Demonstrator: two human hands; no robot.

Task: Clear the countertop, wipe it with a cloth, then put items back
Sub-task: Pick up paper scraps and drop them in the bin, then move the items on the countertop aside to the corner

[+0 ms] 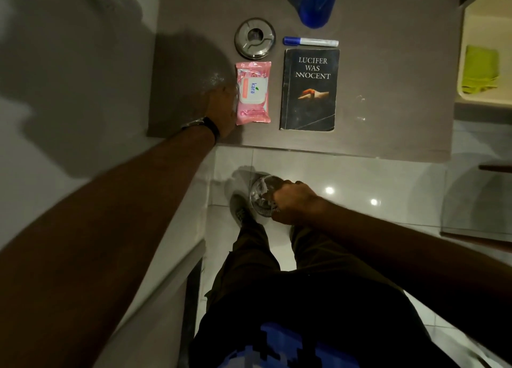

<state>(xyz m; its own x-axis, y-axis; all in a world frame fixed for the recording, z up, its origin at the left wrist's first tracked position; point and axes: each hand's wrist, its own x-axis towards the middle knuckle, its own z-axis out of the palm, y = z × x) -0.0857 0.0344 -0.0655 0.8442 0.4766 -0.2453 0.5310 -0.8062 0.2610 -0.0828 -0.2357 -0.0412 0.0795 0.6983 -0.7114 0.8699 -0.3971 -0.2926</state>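
**Countertop dressed again, one item still in hand**

Legs [277,298] in dark trousers fill the near frame, standing on pale floor tiles. Just beyond them the right hand [291,201] is closed around the rim of a glass [260,198], held off the counter above the floor.

On the countertop [388,104] lie a wipes pack [252,93], a book [309,89], a marker [310,41] and a steel tin [255,38], set in tidy rows; a blue bottle [315,5] stands at the far edge. The left hand [221,110] rests against the pack's left side, fingers hidden, so their grip cannot be told.

A green cloth [479,68] sits aside in a tray [465,35] at right. By that, wiping looks finished and the return nearly done; the glass remains.
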